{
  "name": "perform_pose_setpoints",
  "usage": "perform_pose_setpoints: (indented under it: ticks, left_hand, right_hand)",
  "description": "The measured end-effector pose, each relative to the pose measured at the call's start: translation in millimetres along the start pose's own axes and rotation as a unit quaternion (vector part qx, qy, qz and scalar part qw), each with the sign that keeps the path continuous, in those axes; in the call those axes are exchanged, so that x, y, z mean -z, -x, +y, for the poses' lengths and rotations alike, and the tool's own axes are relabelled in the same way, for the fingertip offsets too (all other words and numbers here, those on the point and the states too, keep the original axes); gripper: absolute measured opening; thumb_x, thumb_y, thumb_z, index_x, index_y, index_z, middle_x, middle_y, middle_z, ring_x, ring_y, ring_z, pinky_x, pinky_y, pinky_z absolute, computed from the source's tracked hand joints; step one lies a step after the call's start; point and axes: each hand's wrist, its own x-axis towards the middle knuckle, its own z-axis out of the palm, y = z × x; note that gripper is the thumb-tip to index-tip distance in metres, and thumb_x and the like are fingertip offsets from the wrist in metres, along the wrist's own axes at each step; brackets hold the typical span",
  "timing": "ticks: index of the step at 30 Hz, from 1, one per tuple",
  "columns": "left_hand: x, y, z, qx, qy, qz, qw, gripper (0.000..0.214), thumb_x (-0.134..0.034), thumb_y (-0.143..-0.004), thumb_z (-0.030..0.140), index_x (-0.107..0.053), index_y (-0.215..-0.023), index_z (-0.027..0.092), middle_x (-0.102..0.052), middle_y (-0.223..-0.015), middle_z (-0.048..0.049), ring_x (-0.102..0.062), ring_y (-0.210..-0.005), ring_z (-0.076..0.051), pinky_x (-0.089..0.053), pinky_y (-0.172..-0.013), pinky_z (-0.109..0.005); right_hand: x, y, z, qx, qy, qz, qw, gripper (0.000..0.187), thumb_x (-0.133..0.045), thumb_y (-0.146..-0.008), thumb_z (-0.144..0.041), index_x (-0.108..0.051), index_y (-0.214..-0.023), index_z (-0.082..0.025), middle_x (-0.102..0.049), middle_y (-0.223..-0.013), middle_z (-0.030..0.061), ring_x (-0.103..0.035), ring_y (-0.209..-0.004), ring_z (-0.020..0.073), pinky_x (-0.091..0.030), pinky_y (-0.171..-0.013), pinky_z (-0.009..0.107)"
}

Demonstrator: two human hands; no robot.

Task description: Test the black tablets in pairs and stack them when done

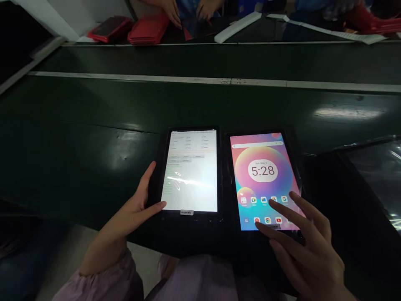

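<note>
Two tablets lie side by side at the near edge of a dark green belt. The left tablet [191, 171] shows a white form screen; my left hand [138, 205] grips its left edge, thumb lying on the lower bezel. The right tablet [265, 179] shows a colourful home screen reading 5:28. My right hand [300, 242] hovers over its lower right corner with fingers spread, the index fingertip at the bottom row of app icons. Whether the fingertip touches the glass I cannot tell.
A dark screen or tray [372, 179] sits to the right. Across the belt [94, 108], another person's hands [188, 10] rest by red cases [147, 29] and white foam strips [238, 27]. A metal rail [188, 79] crosses the belt.
</note>
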Motion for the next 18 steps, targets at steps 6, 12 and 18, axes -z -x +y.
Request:
perform_pose_setpoints:
  ticks: [6,12,18]
  left_hand:
    - [4.3,1,-2,-0.008,-0.011,-0.050,0.999,0.127,-0.077,-0.083,0.067,0.005,-0.175,0.037,0.001,-0.187,-0.0067,-0.006,-0.171,-0.037,-0.029,-0.132,-0.058]
    - [-13.2,-2,-4,-0.012,-0.108,0.030,0.994,0.124,-0.076,-0.080,0.076,-0.006,-0.176,0.041,-0.004,-0.187,-0.0107,-0.012,-0.168,-0.049,-0.037,-0.124,-0.074]
    - [-19.3,-3,14,0.050,-0.013,0.072,0.996,0.112,-0.064,-0.089,0.075,-0.009,-0.176,0.034,-0.008,-0.187,-0.0075,-0.011,-0.171,-0.037,-0.027,-0.133,-0.059]
  right_hand:
    - [5,-3,5,-0.002,0.009,0.021,1.000,0.025,-0.059,-0.100,-0.004,-0.076,-0.111,-0.020,-0.069,-0.130,0.0123,-0.051,-0.149,0.0309,-0.056,-0.102,0.041]
    - [4,-4,4,-0.003,-0.001,0.023,1.000,0.025,-0.060,-0.100,-0.004,-0.077,-0.111,-0.018,-0.070,-0.132,0.0124,-0.059,-0.143,0.0302,-0.060,-0.100,0.040]
    - [6,1,6,-0.012,0.014,0.030,0.999,0.025,-0.063,-0.098,-0.003,-0.079,-0.106,-0.021,-0.073,-0.126,0.0102,-0.066,-0.135,0.0299,-0.065,-0.093,0.039]
